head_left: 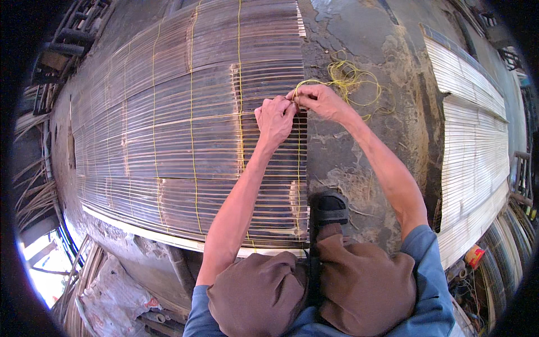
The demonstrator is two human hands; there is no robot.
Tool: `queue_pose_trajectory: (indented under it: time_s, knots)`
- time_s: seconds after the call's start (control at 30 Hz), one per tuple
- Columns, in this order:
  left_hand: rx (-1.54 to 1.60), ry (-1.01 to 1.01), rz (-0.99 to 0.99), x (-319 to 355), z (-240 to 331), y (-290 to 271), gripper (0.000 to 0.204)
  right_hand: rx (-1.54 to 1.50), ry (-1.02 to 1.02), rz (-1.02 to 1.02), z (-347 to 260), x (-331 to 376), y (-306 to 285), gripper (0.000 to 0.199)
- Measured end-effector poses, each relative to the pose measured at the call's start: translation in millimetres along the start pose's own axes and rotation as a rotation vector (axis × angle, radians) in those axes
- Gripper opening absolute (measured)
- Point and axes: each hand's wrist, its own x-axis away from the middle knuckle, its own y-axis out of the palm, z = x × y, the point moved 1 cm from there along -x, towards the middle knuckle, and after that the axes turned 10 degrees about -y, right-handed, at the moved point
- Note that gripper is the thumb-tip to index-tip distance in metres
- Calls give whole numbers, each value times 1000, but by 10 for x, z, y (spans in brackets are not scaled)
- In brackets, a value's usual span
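Near twelve o'clock, the right hand (pixel 321 102) pinches cord (pixel 339 83); the left hand (pixel 276 119) bunches alongside, hold unclear. The mat (pixel 168 123) spreads toward ten. At eight, a sack (pixel 109 295) bears unreadable red print (pixel 152 303).

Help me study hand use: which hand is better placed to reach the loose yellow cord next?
Probably the right hand: it is nearer the loose yellow cord on the floor, while the left hand is over the slatted mat.
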Motion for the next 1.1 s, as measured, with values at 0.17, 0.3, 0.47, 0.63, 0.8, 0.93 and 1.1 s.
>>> queue_pose_trajectory:
  time_s: [0.17,0.3,0.47,0.63,0.8,0.93,1.1]
  knots:
    - [-89,1,11,-12,-42,20,19,183,-97,-5,43,-86,80,19]
    - [-51,22,-24,52,40,-47,20,435,-116,116,-28,-131,105,31]
    - [-97,63,33,108,121,-71,20,690,-52,234,-89,-112,109,38]
    - [2,190,217,198,76,-5,8,733,193,281,294,327,201,32]
    - [-45,304,435,201,87,23,3,396,235,482,559,339,212,34]
    - [0,344,316,158,-7,-40,6,218,139,524,252,43,128,39]
    - [68,156,134,28,88,49,11,154,105,372,74,-264,-66,38]
